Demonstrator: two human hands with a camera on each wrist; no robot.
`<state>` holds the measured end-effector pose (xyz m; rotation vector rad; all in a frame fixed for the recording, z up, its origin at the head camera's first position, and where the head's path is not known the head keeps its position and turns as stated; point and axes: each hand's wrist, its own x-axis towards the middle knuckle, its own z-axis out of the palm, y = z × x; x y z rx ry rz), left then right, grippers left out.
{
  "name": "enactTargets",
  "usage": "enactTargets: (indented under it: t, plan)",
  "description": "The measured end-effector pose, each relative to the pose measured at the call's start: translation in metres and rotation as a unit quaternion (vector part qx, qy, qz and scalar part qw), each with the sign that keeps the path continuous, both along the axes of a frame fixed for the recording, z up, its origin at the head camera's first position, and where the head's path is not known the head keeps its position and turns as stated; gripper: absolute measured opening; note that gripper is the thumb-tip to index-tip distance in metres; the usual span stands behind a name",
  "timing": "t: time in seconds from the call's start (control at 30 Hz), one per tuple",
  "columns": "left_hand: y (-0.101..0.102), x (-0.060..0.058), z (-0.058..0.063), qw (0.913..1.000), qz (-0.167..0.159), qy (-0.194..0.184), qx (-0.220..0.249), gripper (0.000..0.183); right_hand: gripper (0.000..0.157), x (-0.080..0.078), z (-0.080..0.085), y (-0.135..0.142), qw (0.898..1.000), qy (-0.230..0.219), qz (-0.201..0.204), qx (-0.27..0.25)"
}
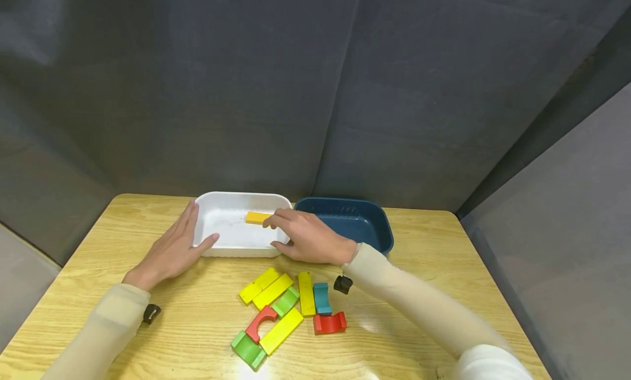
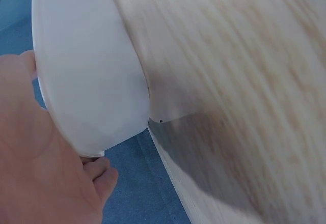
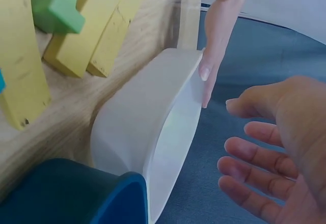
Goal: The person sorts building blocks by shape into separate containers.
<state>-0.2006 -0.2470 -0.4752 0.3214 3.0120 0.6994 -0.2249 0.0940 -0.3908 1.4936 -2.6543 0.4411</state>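
A white plastic tray (image 1: 236, 252) stands at the back of the table, with a yellow rectangular block (image 1: 255, 218) lying in it. My left hand (image 1: 170, 254) rests along the tray's left end, fingers straight, thumb over the front rim. In the left wrist view that hand (image 2: 46, 147) lies against the end wall of the tray (image 2: 91, 71). My right hand (image 1: 310, 237) hovers over the tray's right end, its fingertips close to the yellow block. The right wrist view shows this hand (image 3: 275, 152) with fingers spread and loosely bent, holding nothing.
Touching the white tray's right side is a dark blue tray (image 1: 355, 221). In front of them lie several yellow blocks (image 1: 281, 330), green arch blocks (image 1: 248, 349), red arch blocks (image 1: 330, 323) and a blue arch block (image 1: 322, 298). Dark fabric (image 1: 296, 95) hangs behind the table.
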Motion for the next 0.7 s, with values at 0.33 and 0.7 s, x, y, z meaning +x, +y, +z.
enactTargets:
  t: [0.33,0.7]
  plan:
    - [0.002,-0.001,0.002,1.0,0.001,-0.002,0.001,0.105,0.034,0.021,-0.002,0.014,1.0,0.006,0.006,-0.008]
    - [0.002,-0.002,0.001,1.0,0.003,0.0,-0.001,0.106,0.041,0.046,-0.003,0.024,1.0,-0.015,0.001,-0.004]
